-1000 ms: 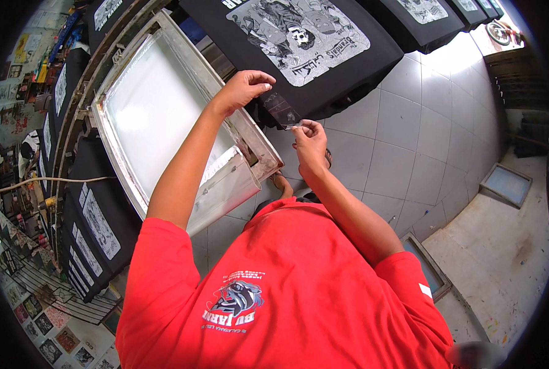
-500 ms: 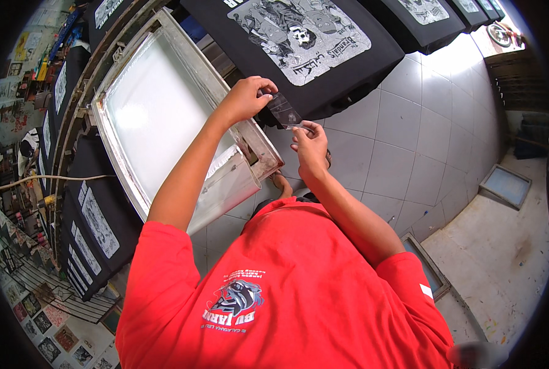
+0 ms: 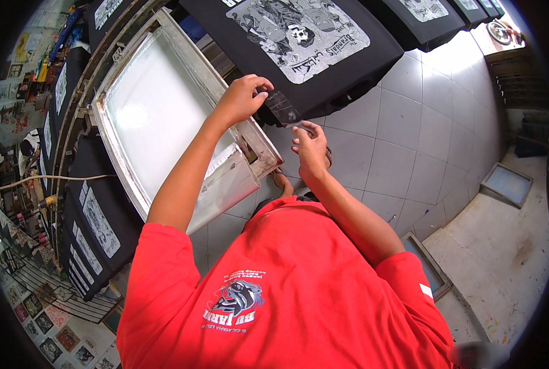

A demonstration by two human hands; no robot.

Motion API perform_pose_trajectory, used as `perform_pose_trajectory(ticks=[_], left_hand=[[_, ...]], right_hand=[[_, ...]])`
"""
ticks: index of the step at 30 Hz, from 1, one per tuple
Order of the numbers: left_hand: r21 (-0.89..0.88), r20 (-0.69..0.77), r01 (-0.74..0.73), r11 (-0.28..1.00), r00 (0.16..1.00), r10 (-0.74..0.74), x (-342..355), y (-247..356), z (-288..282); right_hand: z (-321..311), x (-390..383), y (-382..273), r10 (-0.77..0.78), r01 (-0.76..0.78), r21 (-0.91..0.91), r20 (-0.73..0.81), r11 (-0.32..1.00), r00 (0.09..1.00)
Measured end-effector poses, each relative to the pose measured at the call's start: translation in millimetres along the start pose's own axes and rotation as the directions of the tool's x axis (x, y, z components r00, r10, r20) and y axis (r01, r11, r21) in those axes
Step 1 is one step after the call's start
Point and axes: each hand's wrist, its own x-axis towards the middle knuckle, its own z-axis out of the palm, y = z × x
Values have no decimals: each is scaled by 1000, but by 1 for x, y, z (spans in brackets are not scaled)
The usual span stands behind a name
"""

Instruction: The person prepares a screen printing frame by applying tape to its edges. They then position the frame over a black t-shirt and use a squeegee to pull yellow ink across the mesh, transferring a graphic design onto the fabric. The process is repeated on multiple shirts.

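A short strip of clear plastic film (image 3: 282,109) is stretched between my two hands, close to the near edge of a black shirt (image 3: 342,77) with a grey-and-white print. My left hand (image 3: 245,97) pinches its upper left end, above the corner of a screen-printing frame (image 3: 263,161). At the lower right end, the fingers of my right hand (image 3: 310,146) are closed on the film over the tiled floor. The frame's pale mesh (image 3: 157,104) lies left of my left forearm. Along its near side runs a wide silvery squeegee-like bar (image 3: 228,190), partly behind that forearm.
More printed black shirts hang on boards in a row at the back right (image 3: 425,21) and at the left (image 3: 96,215). A cream cable (image 3: 47,176) crosses the left side. Small framed screens rest at the right (image 3: 506,184) and beside my right elbow (image 3: 425,264).
Both hands keep their grip on the film. My left hand has shifted very slightly to the left, and the film looks a little more drawn out between them.
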Motion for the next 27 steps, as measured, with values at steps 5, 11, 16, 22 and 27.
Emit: perform_pose_trajectory(ticks=[5,11,16,22,27], left_hand=[[-32,-237,-78,996,969,69,-31,16,-33],[119,-559,184,976,825,-87,-178,-24,-121],[-128,-705,574,809,521,-481,-379,-123,-123],[-629,-395,707,325,70,-916,-518,-159,-47],[-860,-111,463,214,240,-964,-525,-188,9]], right_hand=[[-16,-4,4,39,-38,-39,15,998,999],[-48,-25,-4,29,88,-246,439,965,898],[-22,-36,-5,83,103,-270,600,957,796],[-5,-19,9,81,215,-419,585,882,807],[11,-12,17,-18,318,-432,569,844,822]])
